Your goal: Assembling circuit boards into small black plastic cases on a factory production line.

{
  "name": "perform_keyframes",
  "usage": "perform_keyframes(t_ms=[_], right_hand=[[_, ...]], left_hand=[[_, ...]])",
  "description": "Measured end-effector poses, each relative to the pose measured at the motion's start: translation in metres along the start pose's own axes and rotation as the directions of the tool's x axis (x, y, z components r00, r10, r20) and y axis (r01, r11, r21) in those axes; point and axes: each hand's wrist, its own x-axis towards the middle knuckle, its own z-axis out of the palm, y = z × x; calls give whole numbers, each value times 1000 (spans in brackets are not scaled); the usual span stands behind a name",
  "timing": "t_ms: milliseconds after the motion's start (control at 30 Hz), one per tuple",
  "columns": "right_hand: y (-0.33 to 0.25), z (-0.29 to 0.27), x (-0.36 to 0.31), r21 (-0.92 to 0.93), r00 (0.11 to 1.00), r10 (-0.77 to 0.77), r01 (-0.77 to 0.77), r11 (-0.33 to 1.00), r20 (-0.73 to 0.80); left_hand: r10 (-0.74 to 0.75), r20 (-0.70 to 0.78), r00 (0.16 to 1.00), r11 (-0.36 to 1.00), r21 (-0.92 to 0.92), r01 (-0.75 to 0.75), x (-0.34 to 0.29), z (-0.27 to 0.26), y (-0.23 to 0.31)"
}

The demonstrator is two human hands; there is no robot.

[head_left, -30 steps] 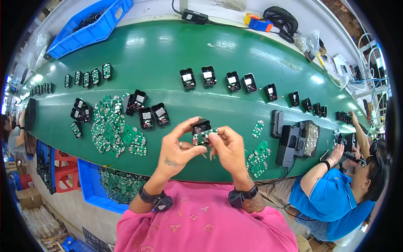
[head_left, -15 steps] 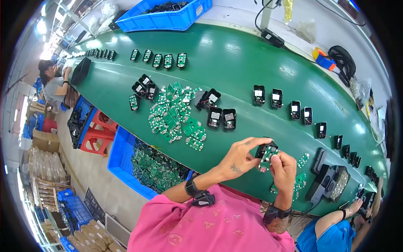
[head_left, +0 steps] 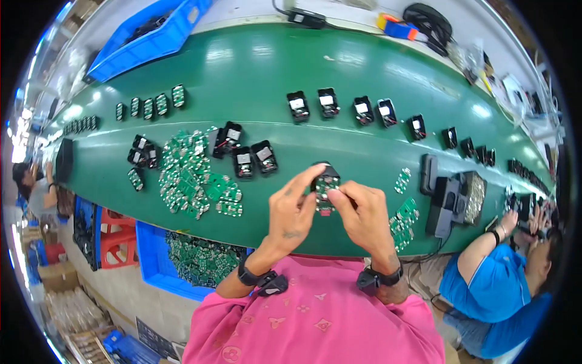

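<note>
In front of my chest, my left hand (head_left: 292, 209) grips a small black plastic casing (head_left: 328, 170) from the side, its index finger over the far end. A narrow green circuit board (head_left: 327, 187) lies lengthwise over the casing's opening, with a reddish part at its near end. The thumb of my right hand (head_left: 364, 213) presses on the board, its other fingers curled around the near right side. Whether the board is fully seated cannot be made out. Loose green circuit boards (head_left: 404, 224) lie on the bench to the right of my right hand.
On the green bench (head_left: 260, 67) a heap of circuit boards (head_left: 185, 173) lies left, beside black casings (head_left: 243, 162). More casings (head_left: 327, 103) form a row behind. A black device (head_left: 445, 206) stands right, near a person in blue (head_left: 491, 279). A blue crate (head_left: 148, 261) of boards sits below the bench edge.
The view has swung, so bench items appear farther left. The board, earlier tilted across the casing, now lines up lengthwise with it, and my right thumb has moved onto it.
</note>
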Motion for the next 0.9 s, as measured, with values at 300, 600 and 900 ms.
perform_keyframes(t_ms=[300,600,900], right_hand=[[4,6,-7,-49,994,105,-105,993,8],[1,27,-1,147,1000,9,-9,989,4],[22,60,29,493,964,179,-256,831,198]], left_hand=[[-188,147,971,906,-355,229,1,-8,10],[-191,30,981,940,-281,192,1,-1,8],[-40,-97,995,998,48,45,27,-25,-11]])
